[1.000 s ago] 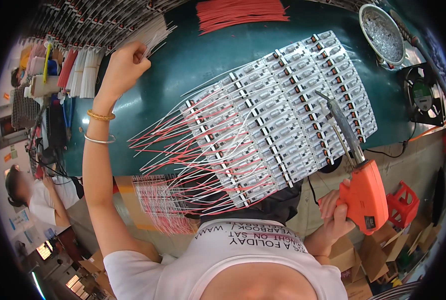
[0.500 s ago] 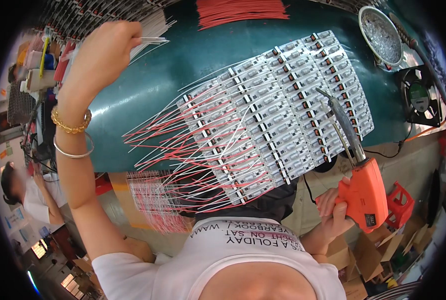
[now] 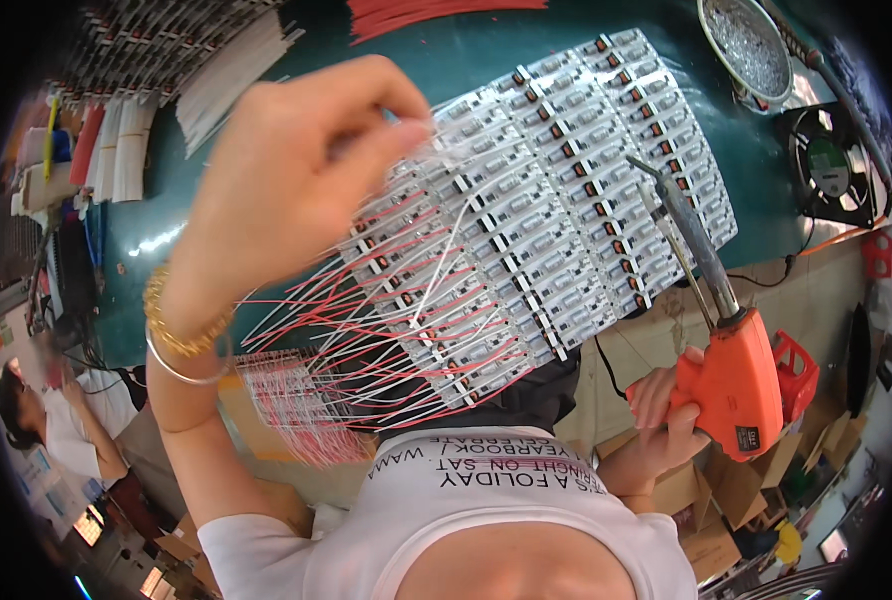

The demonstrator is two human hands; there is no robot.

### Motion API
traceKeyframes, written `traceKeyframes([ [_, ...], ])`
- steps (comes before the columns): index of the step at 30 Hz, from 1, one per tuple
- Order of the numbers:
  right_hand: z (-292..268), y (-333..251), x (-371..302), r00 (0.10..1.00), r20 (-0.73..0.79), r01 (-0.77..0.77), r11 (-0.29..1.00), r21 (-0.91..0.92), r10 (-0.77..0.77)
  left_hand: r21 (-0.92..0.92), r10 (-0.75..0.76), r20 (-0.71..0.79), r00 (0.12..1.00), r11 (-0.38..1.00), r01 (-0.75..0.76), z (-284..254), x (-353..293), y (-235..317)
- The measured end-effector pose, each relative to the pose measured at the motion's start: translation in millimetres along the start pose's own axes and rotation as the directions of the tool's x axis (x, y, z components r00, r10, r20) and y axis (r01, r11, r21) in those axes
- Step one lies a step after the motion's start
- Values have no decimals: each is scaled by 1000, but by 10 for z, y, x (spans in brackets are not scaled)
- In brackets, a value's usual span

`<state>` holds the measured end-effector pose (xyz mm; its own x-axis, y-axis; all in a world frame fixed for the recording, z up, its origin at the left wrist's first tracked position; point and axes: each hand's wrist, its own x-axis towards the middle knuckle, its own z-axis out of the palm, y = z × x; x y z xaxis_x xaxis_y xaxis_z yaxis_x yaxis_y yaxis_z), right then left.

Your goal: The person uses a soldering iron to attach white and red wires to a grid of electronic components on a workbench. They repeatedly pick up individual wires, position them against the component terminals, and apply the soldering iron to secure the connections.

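My right hand (image 3: 663,408) is wrapped round the handle of an orange soldering gun (image 3: 734,385). Its bent metal tip and thin feed tube point over the right part of a panel of small circuit boards (image 3: 576,215). Rows of boards at the panel's left carry red and white wires (image 3: 351,300) that hang past its edge. Above the upper left corner of the panel, my left hand (image 3: 306,165) is closed in a pinch. White wires (image 3: 448,150) show faintly at its fingertips, smeared by motion. The hand hides part of that corner.
Loose white wires (image 3: 231,75) and red wires (image 3: 436,12) lie at the far side. More boards (image 3: 146,45) are stacked far left. A metal bowl (image 3: 751,45) and a black fan (image 3: 828,165) stand at right. A wired panel (image 3: 301,395) lies below the table edge; another person (image 3: 91,420) sits left.
My left hand has come from the white wire pile rightward to the panel's upper left corner, carrying white wires. My right hand and the soldering gun have hardly moved.
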<state>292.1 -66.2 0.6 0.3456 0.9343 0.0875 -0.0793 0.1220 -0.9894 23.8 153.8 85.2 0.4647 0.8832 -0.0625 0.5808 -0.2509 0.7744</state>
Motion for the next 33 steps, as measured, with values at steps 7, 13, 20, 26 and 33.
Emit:
traceKeyframes([
  [7,34,-41,-23,999,33,-13,998,-61,15,143,285,-87,954,952,-271,718,12,-74],
  [13,-18,-25,-75,995,67,-60,990,-127,69,158,243,-142,960,963,-220,926,9,-143],
  [20,-3,-63,-65,994,70,-76,982,-172,89,161,256,-147,955,959,-232,945,27,-136],
  [26,31,-119,-43,985,87,-127,972,-195,146,90,244,-177,954,969,-231,937,39,-167],
  [33,7,-66,-190,966,-21,-259,966,22,259,144,238,-170,956,966,-215,938,58,-175],
])
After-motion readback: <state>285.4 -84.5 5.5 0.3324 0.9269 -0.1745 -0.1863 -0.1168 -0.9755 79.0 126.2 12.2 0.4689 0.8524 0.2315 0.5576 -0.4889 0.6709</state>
